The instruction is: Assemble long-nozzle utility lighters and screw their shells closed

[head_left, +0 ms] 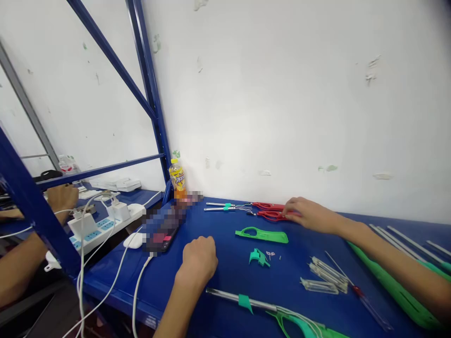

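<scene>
My right hand (305, 213) reaches to the back of the table, its fingers closed over the end of a red lighter handle (273, 215). Beside it lies a second red lighter handle (264, 205); wires run from both to thin metal tubes (219, 209) with teal clips. My left hand (199, 258) is a closed fist above the table; what it holds, if anything, is hidden. Between the hands are a green handle shell (262, 234) and a teal trigger piece (259, 257). A green lighter (296, 319) with a metal tube and exposed wires lies in front.
Clear plastic tanks (326, 277) and a screwdriver (368, 303) lie at the right, near green shells (394, 286) and metal tubes (398, 244). At left are a phone (162, 238), white cables, a power strip (102, 225), a bottle (178, 180), a blue frame post (38, 206) and another person's arm (24, 263).
</scene>
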`<state>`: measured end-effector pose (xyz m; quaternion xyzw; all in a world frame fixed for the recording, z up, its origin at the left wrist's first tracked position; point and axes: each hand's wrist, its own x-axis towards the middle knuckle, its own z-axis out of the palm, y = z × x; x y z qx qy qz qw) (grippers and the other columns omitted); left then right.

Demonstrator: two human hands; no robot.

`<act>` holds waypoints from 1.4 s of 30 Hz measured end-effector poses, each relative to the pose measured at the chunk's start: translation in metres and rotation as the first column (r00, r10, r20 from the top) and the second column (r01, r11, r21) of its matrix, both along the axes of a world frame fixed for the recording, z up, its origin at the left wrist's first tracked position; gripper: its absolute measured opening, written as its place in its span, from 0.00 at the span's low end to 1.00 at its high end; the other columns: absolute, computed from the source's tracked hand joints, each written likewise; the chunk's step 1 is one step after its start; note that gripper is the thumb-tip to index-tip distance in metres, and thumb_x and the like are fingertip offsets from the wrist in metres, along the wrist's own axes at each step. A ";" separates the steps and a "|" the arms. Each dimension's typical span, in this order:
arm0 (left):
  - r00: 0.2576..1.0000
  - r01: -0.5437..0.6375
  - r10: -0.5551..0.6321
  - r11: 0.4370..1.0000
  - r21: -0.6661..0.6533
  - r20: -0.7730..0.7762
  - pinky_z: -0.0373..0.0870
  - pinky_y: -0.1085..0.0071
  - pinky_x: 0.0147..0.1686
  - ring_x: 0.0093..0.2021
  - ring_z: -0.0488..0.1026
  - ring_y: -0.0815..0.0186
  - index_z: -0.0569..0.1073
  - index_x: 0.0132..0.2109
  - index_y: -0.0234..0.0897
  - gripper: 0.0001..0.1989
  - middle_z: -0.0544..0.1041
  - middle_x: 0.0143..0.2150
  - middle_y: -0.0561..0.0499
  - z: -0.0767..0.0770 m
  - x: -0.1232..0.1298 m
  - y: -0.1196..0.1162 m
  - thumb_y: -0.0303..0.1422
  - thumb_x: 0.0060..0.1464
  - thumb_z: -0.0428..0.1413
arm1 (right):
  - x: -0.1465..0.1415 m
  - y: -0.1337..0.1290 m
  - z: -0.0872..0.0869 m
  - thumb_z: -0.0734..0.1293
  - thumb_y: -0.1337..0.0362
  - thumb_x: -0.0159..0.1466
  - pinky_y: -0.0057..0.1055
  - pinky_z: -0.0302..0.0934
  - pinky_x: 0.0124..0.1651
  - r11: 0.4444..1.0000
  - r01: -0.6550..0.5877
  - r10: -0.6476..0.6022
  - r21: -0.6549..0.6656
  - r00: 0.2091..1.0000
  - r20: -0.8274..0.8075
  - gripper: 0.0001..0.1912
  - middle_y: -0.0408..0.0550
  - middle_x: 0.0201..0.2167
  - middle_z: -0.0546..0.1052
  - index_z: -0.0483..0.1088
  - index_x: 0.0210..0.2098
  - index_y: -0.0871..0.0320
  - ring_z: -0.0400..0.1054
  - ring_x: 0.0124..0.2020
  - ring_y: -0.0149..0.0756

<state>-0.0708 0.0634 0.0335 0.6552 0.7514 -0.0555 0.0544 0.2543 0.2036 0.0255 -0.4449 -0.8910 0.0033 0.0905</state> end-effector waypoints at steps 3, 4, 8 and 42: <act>1.000 0.018 -0.018 1.000 -0.005 -0.009 0.79 0.54 0.51 0.52 0.78 0.56 0.74 0.58 0.35 0.17 0.77 0.57 0.43 -0.004 0.007 0.003 0.39 0.68 0.60 | 0.003 0.004 -0.012 0.61 0.61 0.74 0.46 0.66 0.56 1.000 0.015 -0.016 0.004 1.000 0.019 0.15 0.56 0.48 0.80 0.78 0.50 0.58 0.74 0.53 0.49; 1.000 0.027 -0.028 1.000 -0.008 -0.012 0.79 0.54 0.51 0.52 0.78 0.56 0.74 0.58 0.35 0.17 0.77 0.56 0.43 -0.005 0.008 0.004 0.39 0.68 0.60 | 0.004 0.004 -0.014 0.62 0.61 0.74 0.47 0.66 0.57 1.000 0.019 -0.019 0.000 0.999 0.029 0.14 0.54 0.48 0.80 0.77 0.51 0.58 0.74 0.53 0.48; 0.998 0.067 -0.068 0.998 -0.021 -0.020 0.79 0.54 0.51 0.51 0.78 0.57 0.75 0.57 0.35 0.16 0.78 0.56 0.43 -0.005 0.009 0.006 0.39 0.69 0.60 | 0.004 0.002 -0.015 0.68 0.56 0.73 0.47 0.70 0.56 0.998 0.061 -0.060 -0.011 0.996 0.070 0.13 0.50 0.51 0.78 0.75 0.51 0.58 0.74 0.51 0.41; 0.990 0.129 -0.126 0.991 0.047 -0.059 0.73 0.59 0.44 0.47 0.83 0.46 0.80 0.47 0.31 0.19 0.83 0.46 0.31 -0.016 0.002 0.017 0.29 0.68 0.44 | 0.007 -0.065 0.065 0.77 0.68 0.57 0.34 0.67 0.36 0.766 0.198 -0.056 -0.611 0.968 0.244 0.09 0.43 0.32 0.84 0.83 0.37 0.51 0.79 0.38 0.42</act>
